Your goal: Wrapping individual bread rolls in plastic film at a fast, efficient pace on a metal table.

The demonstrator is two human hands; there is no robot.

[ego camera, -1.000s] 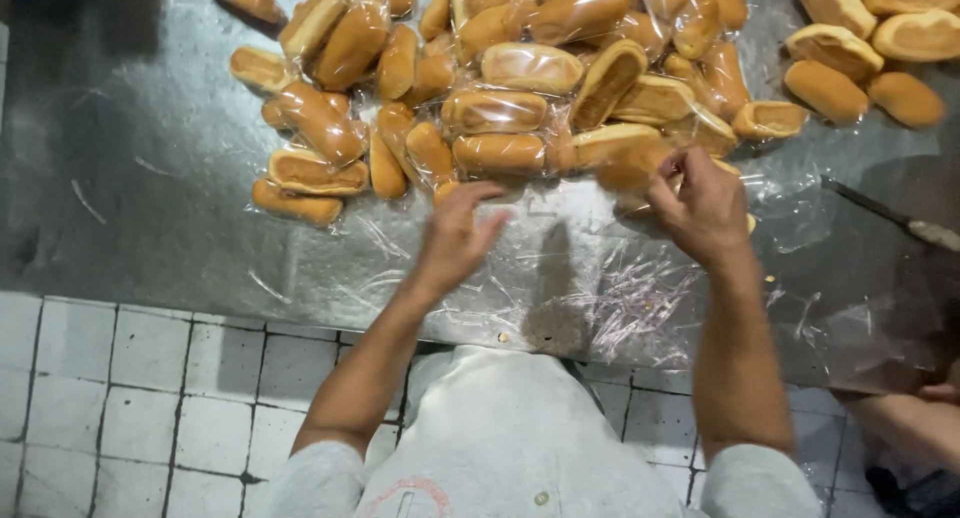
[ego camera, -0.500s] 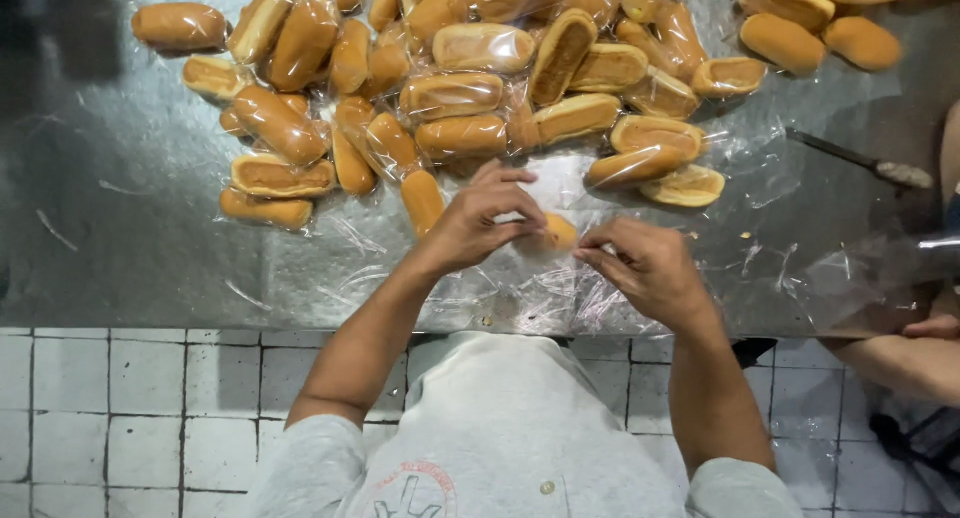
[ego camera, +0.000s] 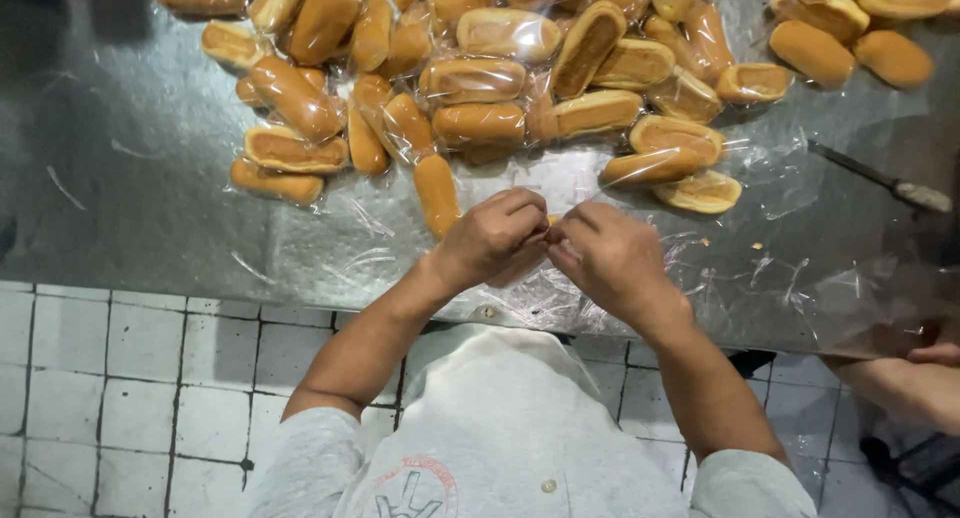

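My left hand (ego camera: pixel 495 240) and my right hand (ego camera: pixel 605 260) meet over the near edge of a steel table (ego camera: pixel 130 228). Both are closed around a small bread roll in clear plastic wrap; only a sliver of the roll (ego camera: pixel 552 221) shows between the fingers. Just beyond my hands lies a big heap of wrapped bread rolls (ego camera: pixel 480 78), each long and golden-brown. One wrapped roll (ego camera: pixel 436 192) lies right beside my left hand.
Loose clear plastic bags (ego camera: pixel 770 278) cover the table to the right. A knife (ego camera: pixel 880 183) lies at the right. Unwrapped rolls (ego camera: pixel 850 28) sit at the top right. Another person's arm (ego camera: pixel 900 383) shows at the lower right. White floor tiles (ego camera: pixel 100 378) lie below.
My hands drew back from the heap toward the table's near edge with a roll, then came together around it. The view shifted slightly.
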